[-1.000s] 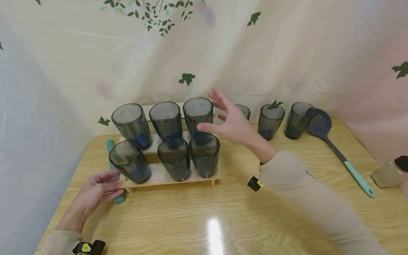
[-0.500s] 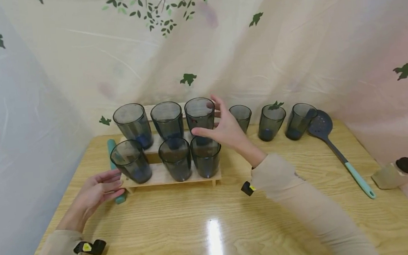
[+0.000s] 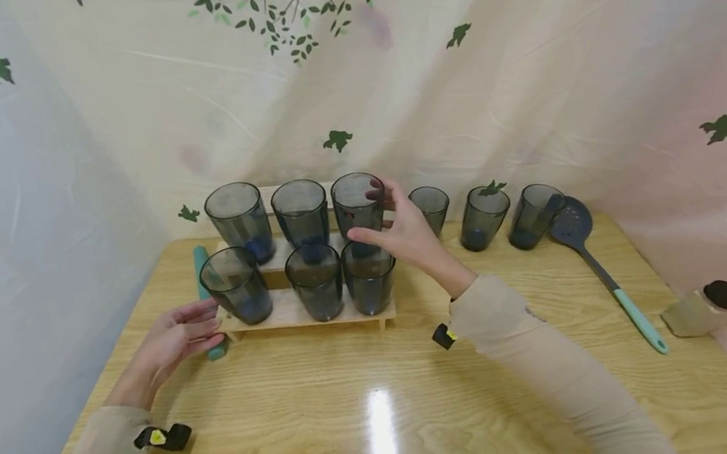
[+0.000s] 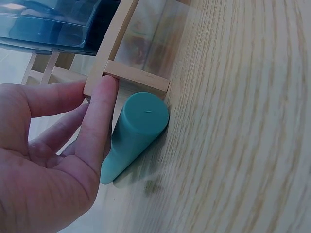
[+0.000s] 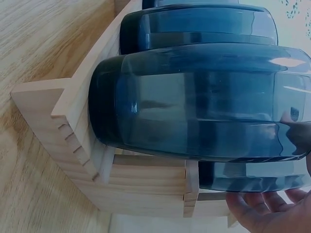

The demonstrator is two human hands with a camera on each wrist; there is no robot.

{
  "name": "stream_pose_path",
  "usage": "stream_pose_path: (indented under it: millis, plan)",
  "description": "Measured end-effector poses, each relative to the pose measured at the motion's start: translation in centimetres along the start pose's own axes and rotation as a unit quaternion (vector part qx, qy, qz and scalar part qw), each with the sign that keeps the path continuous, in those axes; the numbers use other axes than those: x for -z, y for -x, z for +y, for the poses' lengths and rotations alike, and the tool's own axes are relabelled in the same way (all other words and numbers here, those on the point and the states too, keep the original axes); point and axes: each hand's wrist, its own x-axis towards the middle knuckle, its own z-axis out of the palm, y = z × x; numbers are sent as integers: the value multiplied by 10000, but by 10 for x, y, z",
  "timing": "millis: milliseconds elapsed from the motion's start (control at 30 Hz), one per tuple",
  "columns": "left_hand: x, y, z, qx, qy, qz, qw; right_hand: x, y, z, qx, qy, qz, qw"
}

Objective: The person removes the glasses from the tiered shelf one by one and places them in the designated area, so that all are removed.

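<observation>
A two-tier wooden rack (image 3: pixel 293 318) holds several dark tinted glasses in two rows. My right hand (image 3: pixel 405 229) grips the back right glass (image 3: pixel 358 197) on the upper tier, thumb in front and fingers round its far right side. Below it stands the front right glass (image 3: pixel 371 284), which in the right wrist view hides much of the held glass. My left hand (image 3: pixel 172 344) pinches the left end of the rack's lower shelf by its corner. Close by these fingers, a teal cylindrical bar (image 4: pixel 142 121) lies along the rack's left side.
Right of the rack, several more tinted glasses, one of them a middle glass (image 3: pixel 484 218), stand along the back cloth. A slotted turner (image 3: pixel 601 271) with a mint handle lies beyond them. At the far right is a jar (image 3: pixel 695 313) with a black lid.
My right hand has moved left and its fingers have closed round the back right glass. The left hand stays at the rack's end. The glasses have not visibly moved.
</observation>
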Motion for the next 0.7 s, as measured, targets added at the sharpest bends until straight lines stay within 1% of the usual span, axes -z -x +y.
stream_pose_path:
  millis: [233,500,700]
  plan:
    - [3,3,-1,5,-3,-16,10000,-3,0,1,-33,-39,-43,10000]
    - [0,1,-1,23,-7,-1,10000,-1,2,1,-51,-11,87,9999]
    - [0,0,1,13,3,-37,10000,-1,2,1,-41,-105,169,9998]
